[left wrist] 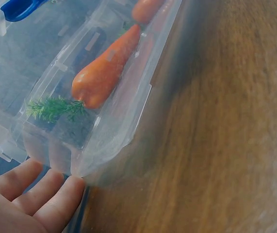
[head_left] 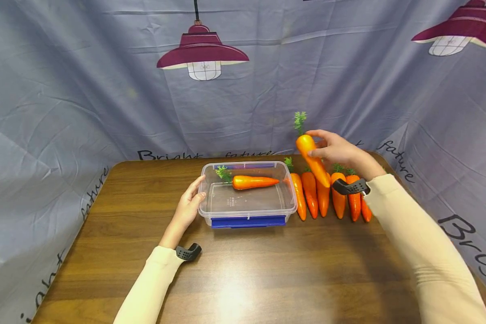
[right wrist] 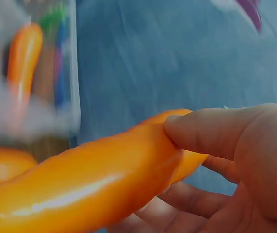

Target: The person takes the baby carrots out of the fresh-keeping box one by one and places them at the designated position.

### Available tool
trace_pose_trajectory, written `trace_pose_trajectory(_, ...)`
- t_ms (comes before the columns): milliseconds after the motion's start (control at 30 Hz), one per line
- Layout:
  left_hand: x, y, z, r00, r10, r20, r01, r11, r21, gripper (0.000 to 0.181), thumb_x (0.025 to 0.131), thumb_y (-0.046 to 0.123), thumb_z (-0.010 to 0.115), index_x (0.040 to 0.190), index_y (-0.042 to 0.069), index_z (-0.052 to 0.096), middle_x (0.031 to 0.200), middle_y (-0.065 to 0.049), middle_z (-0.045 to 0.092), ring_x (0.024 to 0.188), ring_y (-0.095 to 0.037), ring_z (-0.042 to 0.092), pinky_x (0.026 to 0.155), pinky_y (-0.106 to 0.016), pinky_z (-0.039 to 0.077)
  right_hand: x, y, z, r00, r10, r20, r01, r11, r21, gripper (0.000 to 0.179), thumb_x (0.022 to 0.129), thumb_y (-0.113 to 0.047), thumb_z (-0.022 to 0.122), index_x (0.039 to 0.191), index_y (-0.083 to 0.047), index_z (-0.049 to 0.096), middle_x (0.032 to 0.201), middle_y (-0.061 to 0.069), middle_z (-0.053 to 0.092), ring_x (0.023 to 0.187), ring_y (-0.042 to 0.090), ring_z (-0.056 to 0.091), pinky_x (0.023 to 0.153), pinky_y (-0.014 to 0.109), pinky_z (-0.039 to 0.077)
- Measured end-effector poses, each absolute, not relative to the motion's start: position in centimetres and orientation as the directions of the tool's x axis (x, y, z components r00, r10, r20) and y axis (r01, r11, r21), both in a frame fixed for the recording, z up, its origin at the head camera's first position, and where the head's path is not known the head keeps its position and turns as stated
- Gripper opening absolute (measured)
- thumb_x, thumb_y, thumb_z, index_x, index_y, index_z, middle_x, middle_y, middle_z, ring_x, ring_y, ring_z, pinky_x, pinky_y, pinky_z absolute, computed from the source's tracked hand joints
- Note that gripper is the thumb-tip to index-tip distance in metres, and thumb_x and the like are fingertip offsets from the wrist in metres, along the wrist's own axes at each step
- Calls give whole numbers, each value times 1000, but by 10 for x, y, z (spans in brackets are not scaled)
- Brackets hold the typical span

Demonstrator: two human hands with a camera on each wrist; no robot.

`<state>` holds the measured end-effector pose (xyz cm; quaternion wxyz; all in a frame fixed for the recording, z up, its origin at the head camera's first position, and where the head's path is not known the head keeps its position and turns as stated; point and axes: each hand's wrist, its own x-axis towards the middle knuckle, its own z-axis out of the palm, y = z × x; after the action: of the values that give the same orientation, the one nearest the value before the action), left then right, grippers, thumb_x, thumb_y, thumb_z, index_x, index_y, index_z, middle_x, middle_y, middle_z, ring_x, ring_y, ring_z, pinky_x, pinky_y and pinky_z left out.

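Observation:
An orange carrot (head_left: 317, 163) with a green leafy top is pinched between the thumb and fingers of my right hand (head_left: 334, 147), raised above a row of carrots and tilted with its leaves up. In the right wrist view the thumb lies across this carrot (right wrist: 94, 179) near its thick end. My left hand (head_left: 190, 202) rests against the left end of a clear plastic box (head_left: 247, 212), its fingertips (left wrist: 73, 187) touching the outer wall in the left wrist view. Inside the box lies one carrot (head_left: 253, 182), its leaves toward my left hand.
Right of the box, several carrots (head_left: 310, 193) lie side by side on the wooden table (head_left: 243, 270), tips toward me. Blue latch flaps (head_left: 248, 221) line the box's front. A grey curtain (head_left: 267, 99) with printed lamps hangs behind the table.

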<state>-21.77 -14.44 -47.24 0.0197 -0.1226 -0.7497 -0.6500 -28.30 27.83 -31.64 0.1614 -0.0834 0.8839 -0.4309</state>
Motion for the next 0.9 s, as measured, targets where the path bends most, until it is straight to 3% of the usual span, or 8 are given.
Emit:
trace_pose_trajectory(300, -216, -145, -472, -969, 169, 180, 202, 125, 971, 57, 100, 2, 45, 156, 3, 35, 167, -22, 27, 153, -45, 27, 120, -62, 31, -268, 387, -334, -946, -147, -289, 108, 700, -706, 79, 105, -20, 53, 162, 0, 3, 148, 43, 35, 101, 20, 66, 79, 42, 62)
trace_pose_trajectory(533, -217, -144, -473, -970, 165, 180, 202, 131, 971, 57, 100, 3, 46, 156, 3, 36, 166, -23, 28, 153, -45, 27, 120, -63, 32, -249, 440, -358, -943, -89, -321, 177, 683, -708, 79, 105, -15, 52, 158, 9, -2, 141, 46, 36, 86, 3, 64, 79, 38, 62)
trace_pose_trajectory(700, -217, -144, -473, -970, 166, 180, 205, 144, 968, 57, 100, 3, 46, 156, 4, 37, 167, -21, 28, 154, -44, 26, 120, -62, 32, -236, 466, -371, -937, -67, -343, 220, 649, -728, 80, 104, -11, 51, 155, 13, -5, 120, 27, 56, 83, 3, 65, 78, 38, 62)
trace_pose_trajectory(800, -217, -143, -473, -967, 167, 190, 214, 143, 966, 57, 100, 3, 46, 156, 4, 37, 167, -21, 28, 154, -44, 25, 120, -62, 31, -230, 478, -377, -929, -50, -368, 254, 638, -727, 81, 104, -11, 51, 154, 14, -7, 106, 11, 62, 82, 4, 66, 78, 38, 62)
trace_pose_trajectory(900, -218, -143, -473, -966, 169, 195, 219, 138, 966, 56, 100, 3, 46, 156, 3, 37, 166, -21, 29, 154, -43, 26, 121, -62, 31, -225, 488, -384, -920, -39, -389, 285, 615, -735, 81, 104, -10, 50, 152, 15, -9, 98, 4, 63, 81, 6, 67, 77, 39, 63)
